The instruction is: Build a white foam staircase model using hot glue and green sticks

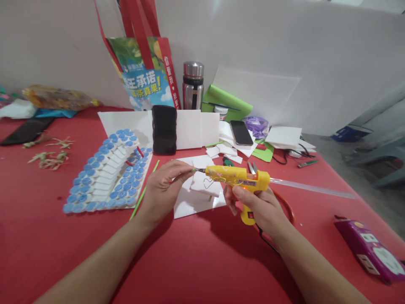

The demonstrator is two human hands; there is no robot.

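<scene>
My right hand [262,207] is wrapped round the grip of a yellow hot glue gun [228,174], its nozzle pointing left and a long clear glue stick [313,188] sticking out of its back. At the nozzle tip my left hand [166,185] is closed in a pinch, with a tiny green piece showing between finger and thumb; its exact kind is too small to tell. Under the nozzle a small white board [205,185], with a heart-like outline on it, sits above a larger white sheet [182,207].
Left of my hands stands a white stepped model edged with blue discs [85,196], beside a thin green strip [139,202]. Behind are a black phone-like object [164,130], a steel flask [193,86], a printed bag [148,80] and a phone [241,132]. A purple power strip [368,249] lies right.
</scene>
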